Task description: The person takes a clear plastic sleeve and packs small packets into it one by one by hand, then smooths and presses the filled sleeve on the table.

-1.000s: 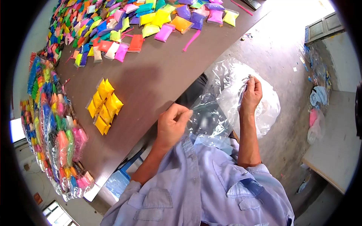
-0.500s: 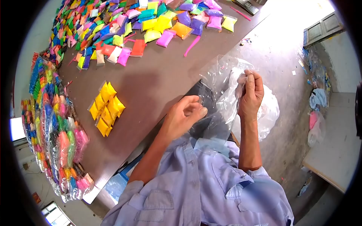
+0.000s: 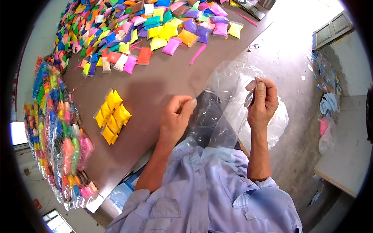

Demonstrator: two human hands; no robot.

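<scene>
My right hand (image 3: 263, 104) pinches the upper edge of a clear plastic bag (image 3: 223, 116), which hangs crumpled in front of my shirt. My left hand (image 3: 174, 120) is over the table's near edge, left of the bag. Its fingers are curled, with the thumb against them; whether film lies between them is hidden. Farther left, a small group of yellow packets (image 3: 112, 116) rests in joined rows on the brown table (image 3: 151, 91).
A large heap of small coloured packets (image 3: 128, 37) covers the far part of the table. Bagged bundles of coloured packets (image 3: 64, 136) line its left side. A white plastic sack (image 3: 278, 122) is behind my right forearm. A pink strip (image 3: 198, 53) lies near the heap.
My left hand has moved left and a little up from the bag, its fingers closing together. My right hand has shifted slightly right and down, still pinching the bag.
</scene>
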